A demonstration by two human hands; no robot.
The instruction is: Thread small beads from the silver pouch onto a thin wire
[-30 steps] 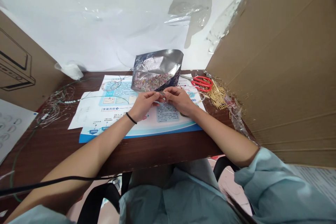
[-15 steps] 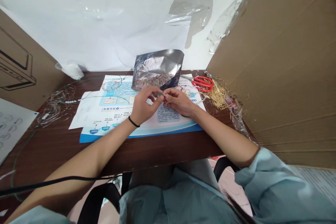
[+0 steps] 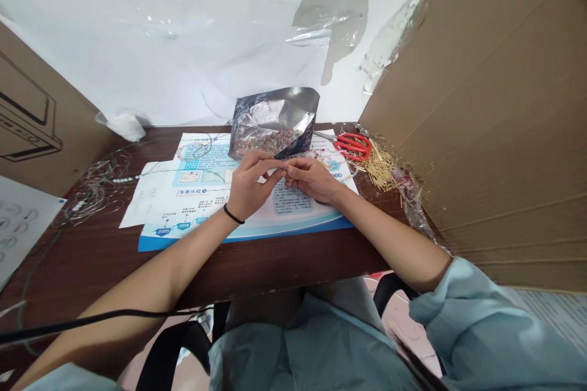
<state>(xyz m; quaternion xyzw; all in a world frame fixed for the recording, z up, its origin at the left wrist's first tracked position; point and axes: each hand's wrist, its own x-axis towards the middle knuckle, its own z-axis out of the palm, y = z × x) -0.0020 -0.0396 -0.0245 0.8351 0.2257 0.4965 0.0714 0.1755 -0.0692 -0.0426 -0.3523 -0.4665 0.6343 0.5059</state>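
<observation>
My left hand (image 3: 255, 182) and my right hand (image 3: 312, 178) meet fingertip to fingertip above a printed blue and white sheet (image 3: 247, 220). Both are closed in a pinch; whatever lies between the fingertips is too small and covered to name. Just behind them stands an opened silver-lined bag (image 3: 293, 111) with many small coloured beads (image 3: 270, 142) in it. More beads (image 3: 321, 155) lie on the sheet beyond my right hand. A thin green cord (image 3: 202, 170) runs across the paper to the left of my left hand.
Red-handled scissors (image 3: 353, 146) lie right of the bag, beside a heap of thin golden sticks (image 3: 380, 168). Tangled clear thread (image 3: 98, 180) with white beads covers the table's left side. Cardboard walls (image 3: 495, 122) flank the table. A black cable (image 3: 92, 319) crosses over my left forearm.
My left fingers have straightened a little and reach over the right fingertips, covering the small spot between them. Otherwise the hands keep their place, and the view has shifted very slightly.
</observation>
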